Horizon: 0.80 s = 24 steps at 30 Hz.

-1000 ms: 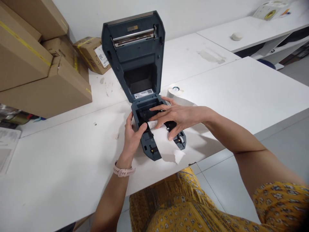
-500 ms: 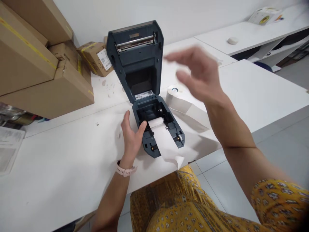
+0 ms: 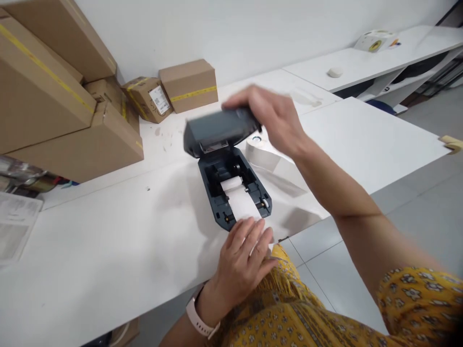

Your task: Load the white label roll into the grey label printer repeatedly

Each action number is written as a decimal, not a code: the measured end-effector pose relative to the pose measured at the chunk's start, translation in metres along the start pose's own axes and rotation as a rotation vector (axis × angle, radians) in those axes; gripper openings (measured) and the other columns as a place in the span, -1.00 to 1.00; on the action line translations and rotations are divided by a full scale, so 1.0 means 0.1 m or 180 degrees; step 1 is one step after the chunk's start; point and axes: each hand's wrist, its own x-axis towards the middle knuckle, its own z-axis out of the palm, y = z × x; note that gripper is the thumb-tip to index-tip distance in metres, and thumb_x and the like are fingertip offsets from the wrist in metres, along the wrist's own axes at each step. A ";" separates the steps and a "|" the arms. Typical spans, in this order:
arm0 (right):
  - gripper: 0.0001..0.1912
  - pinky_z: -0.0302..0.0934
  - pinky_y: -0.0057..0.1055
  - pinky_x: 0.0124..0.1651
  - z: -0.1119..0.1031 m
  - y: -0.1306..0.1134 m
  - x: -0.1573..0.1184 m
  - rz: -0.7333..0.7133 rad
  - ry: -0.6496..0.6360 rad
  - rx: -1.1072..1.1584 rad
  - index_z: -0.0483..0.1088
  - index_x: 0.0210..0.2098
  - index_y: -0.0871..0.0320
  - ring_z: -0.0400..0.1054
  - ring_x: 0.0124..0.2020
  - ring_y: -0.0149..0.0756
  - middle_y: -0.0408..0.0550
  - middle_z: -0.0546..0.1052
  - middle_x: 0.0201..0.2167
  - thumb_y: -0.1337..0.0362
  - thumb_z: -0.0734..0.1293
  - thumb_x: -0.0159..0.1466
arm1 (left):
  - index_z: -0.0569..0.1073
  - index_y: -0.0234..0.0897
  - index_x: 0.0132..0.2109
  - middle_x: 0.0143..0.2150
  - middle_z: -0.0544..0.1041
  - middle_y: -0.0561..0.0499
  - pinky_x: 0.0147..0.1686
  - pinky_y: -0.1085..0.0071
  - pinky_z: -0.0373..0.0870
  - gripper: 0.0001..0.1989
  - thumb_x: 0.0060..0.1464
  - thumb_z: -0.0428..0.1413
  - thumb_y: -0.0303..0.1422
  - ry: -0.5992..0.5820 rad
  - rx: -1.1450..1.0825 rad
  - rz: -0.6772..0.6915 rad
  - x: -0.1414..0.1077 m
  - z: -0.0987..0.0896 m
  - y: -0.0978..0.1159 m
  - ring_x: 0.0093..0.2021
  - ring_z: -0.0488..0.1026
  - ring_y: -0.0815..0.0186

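Note:
A dark blue-grey label printer (image 3: pixel 211 193) stands on the white table with its lid (image 3: pixel 220 127) partly lowered and blurred by motion. My right hand (image 3: pixel 273 113) grips the lid's front edge. Inside the body lies a small white paper roll (image 3: pixel 231 183), its strip (image 3: pixel 243 203) running over the front edge. My left hand (image 3: pixel 242 258) rests on the strip at the printer's front, fingers stretched out and side by side, palm down. The strip's end is hidden under that hand. Behind the printer's right side is a larger label roll (image 3: pixel 257 147), partly unwound.
Large cardboard boxes (image 3: pixel 75 144) are stacked at the left, with two smaller boxes (image 3: pixel 193 86) against the wall. A plastic-covered sheet (image 3: pixel 16 224) lies at the far left. On the right stand a round white object (image 3: pixel 335 72) and a white carton (image 3: pixel 375 41). The table's front edge (image 3: pixel 173 304) is near me.
My right hand has gone from the air to the lid, which has swung down from upright. My left hand has moved from the printer's left side to the paper at its front.

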 end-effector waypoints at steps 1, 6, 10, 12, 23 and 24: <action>-0.57 0.33 -0.26 0.26 0.00 -0.08 -0.24 -0.0183 -0.0118 -0.0089 0.52 0.09 0.07 0.47 0.15 -0.29 -0.07 0.62 0.08 0.08 0.09 0.57 | 0.51 -0.45 0.12 0.03 0.67 -0.22 0.15 0.14 0.49 -0.65 0.28 0.21 -0.32 0.0049 0.0015 0.0037 -0.02 0.01 0.03 0.12 0.56 0.07; -0.54 0.20 0.03 0.40 0.13 -0.20 -1.25 -0.0435 -0.0573 -0.0720 0.32 0.36 0.03 0.26 0.42 -0.10 0.04 0.44 0.35 0.25 0.15 0.51 | 0.57 -0.37 -0.06 -0.31 0.64 -0.02 -0.15 0.30 0.44 -0.86 0.22 0.23 -0.52 0.0430 -0.0026 -0.0058 -0.05 0.06 0.12 -0.25 0.47 0.27; -0.49 0.20 0.04 0.41 0.30 -0.14 -1.65 -0.0320 -0.0490 -0.0931 0.24 0.42 -0.04 0.21 0.46 -0.10 -0.03 0.45 0.35 0.21 0.15 0.51 | 0.60 -0.32 -0.06 -0.32 0.61 -0.01 -0.14 0.31 0.42 -0.79 0.14 0.32 -0.51 0.0538 0.0115 -0.0119 -0.07 0.10 0.15 -0.22 0.42 0.25; -0.49 0.21 0.04 0.41 0.36 -0.11 -1.73 -0.0297 -0.0394 -0.0861 0.24 0.43 -0.05 0.21 0.46 -0.12 -0.06 0.45 0.35 0.16 0.10 0.53 | 0.62 -0.26 -0.07 -0.28 0.61 -0.02 -0.08 0.29 0.42 -0.79 0.13 0.34 -0.49 0.0588 0.0189 -0.0161 -0.09 0.12 0.16 -0.18 0.42 0.25; -0.48 0.08 -0.08 0.51 0.55 -0.04 -1.80 -0.0175 0.0162 -0.0453 0.31 0.39 -0.13 0.25 0.43 -0.22 -0.22 0.47 0.33 0.20 0.02 0.53 | 0.60 -0.20 -0.14 -0.24 0.63 -0.01 0.17 0.19 0.33 -0.82 0.12 0.33 -0.52 0.0550 0.0051 -0.0437 -0.07 0.14 0.13 -0.10 0.41 0.23; -0.48 0.10 -0.05 0.50 0.56 -0.04 -1.80 -0.0149 0.0179 -0.0462 0.33 0.37 -0.12 0.27 0.41 -0.21 -0.21 0.49 0.31 0.20 0.03 0.52 | 0.59 -0.20 -0.14 -0.26 0.62 -0.01 0.14 0.20 0.35 -0.83 0.13 0.32 -0.53 0.0558 0.0038 -0.0465 -0.05 0.12 0.14 -0.13 0.41 0.24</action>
